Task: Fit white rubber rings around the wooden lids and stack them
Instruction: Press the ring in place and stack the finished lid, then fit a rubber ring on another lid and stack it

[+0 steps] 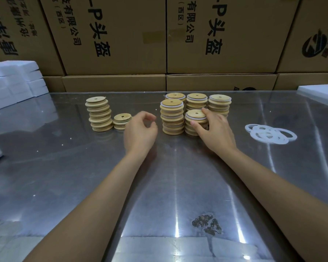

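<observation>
Gripping a ringed lid stack [195,121], right hand [214,133].

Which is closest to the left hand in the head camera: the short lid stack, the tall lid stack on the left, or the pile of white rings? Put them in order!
From the left hand:
1. Short lid stack, right beside it on its left.
2. Tall lid stack, farther left.
3. Pile of white rings, far right, past the right hand.

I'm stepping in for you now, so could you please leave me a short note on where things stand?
Right hand grips the short front stack of ringed lids. Left hand holds nothing, fingers loosely curled, near the bare lids.
Done: five ringed stacks, centre of the table.
Left: two stacks of bare lids on the left; loose rings lie to the right.
</observation>
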The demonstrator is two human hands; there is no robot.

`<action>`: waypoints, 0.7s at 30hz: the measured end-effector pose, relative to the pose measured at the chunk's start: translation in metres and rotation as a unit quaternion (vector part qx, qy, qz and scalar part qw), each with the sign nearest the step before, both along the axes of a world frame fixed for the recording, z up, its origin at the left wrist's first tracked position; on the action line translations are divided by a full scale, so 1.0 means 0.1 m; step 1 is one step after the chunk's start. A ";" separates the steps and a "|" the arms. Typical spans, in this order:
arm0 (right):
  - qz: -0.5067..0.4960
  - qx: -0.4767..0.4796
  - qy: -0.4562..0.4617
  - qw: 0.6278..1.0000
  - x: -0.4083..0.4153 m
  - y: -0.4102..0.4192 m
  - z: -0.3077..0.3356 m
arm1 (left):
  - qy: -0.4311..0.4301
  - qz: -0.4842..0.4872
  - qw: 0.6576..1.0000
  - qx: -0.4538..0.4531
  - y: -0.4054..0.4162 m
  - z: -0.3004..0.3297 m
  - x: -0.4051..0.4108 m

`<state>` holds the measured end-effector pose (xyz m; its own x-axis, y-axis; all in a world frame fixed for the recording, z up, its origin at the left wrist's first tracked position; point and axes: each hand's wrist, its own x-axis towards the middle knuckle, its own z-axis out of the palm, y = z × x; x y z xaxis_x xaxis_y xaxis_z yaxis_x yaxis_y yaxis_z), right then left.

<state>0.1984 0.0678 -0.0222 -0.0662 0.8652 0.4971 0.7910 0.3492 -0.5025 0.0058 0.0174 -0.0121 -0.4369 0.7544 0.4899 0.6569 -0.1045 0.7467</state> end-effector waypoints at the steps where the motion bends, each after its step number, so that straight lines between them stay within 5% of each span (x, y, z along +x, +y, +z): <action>1: 0.006 -0.009 -0.002 1.000 0.00 0.00 0.00 | -0.003 0.019 1.000 0.003 0.02 -0.01 -0.06; 5: 0.011 -0.021 0.020 1.000 0.00 -0.05 0.03 | 0.055 0.068 0.993 -0.084 0.12 -0.12 -0.22; 9: -0.041 -0.011 0.032 0.999 0.04 -0.14 0.03 | 0.225 0.080 0.959 -0.155 0.20 -0.16 -0.30; 13: -0.095 -0.028 -0.030 0.995 0.22 -0.24 -0.01 | 0.274 0.090 0.932 -0.219 0.24 -0.14 -0.46; 21: -0.203 -0.176 -0.104 0.958 0.43 -0.29 -0.03 | 0.331 0.095 0.921 -0.182 0.21 -0.07 -0.44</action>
